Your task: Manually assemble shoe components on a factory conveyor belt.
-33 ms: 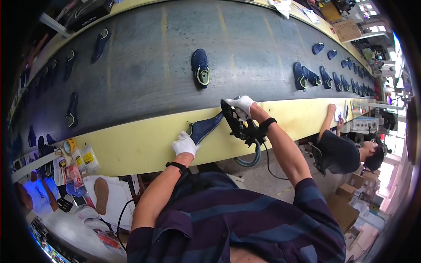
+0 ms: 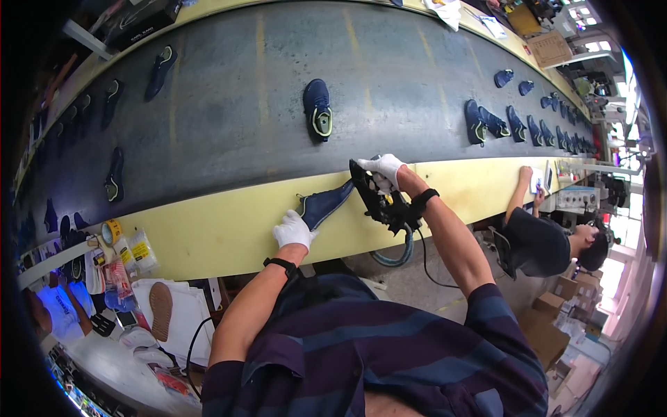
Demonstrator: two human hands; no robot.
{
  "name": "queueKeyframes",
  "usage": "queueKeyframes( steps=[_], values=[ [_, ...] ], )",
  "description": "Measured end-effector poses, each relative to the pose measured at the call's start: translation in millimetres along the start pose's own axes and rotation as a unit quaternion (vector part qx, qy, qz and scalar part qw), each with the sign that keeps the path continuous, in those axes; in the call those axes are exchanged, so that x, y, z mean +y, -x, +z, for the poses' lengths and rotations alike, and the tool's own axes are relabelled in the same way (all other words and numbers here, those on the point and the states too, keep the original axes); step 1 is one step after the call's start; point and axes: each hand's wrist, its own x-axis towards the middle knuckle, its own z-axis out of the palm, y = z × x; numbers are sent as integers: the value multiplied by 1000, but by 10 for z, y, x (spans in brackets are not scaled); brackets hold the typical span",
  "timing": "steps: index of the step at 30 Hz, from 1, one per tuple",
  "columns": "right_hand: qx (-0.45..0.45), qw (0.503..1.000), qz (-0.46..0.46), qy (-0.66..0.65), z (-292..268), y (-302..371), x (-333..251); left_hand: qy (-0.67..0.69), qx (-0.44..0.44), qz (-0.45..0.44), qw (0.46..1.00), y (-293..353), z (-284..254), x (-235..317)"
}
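Resting on the yellow near edge of the worktop [image 2: 208, 236], a navy shoe upper [image 2: 325, 205] is pinned at its heel end by the gloved left hand [image 2: 293, 229], whose fingers are pressed down on it. The upper's long axis runs from that hand up and to the right, its toe end meeting the black hand tool [image 2: 379, 198] that is clenched in the gloved right hand [image 2: 383, 169]; a hose [image 2: 403, 250] hangs from the tool below the worktop edge. The right hand is thus at the toe, the left at the heel. Beyond, on the dark belt [image 2: 243, 104], a navy shoe with a pale green sole [image 2: 318, 108] is seen, apart from the hands. At the far right corner a flat brown carton [image 2: 549, 47] lies. Below the left end, small yellow-labelled packets [image 2: 135, 251] and a roll of tape [image 2: 110, 231] are seen. To the right another person [image 2: 549, 240] is seated.
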Motion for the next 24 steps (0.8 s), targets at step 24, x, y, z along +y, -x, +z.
queueKeyframes(
  steps=[24],
  values=[
    [128,904,-153,378,636,371,144,3,49,13,999,1,100,-24]
  ],
)
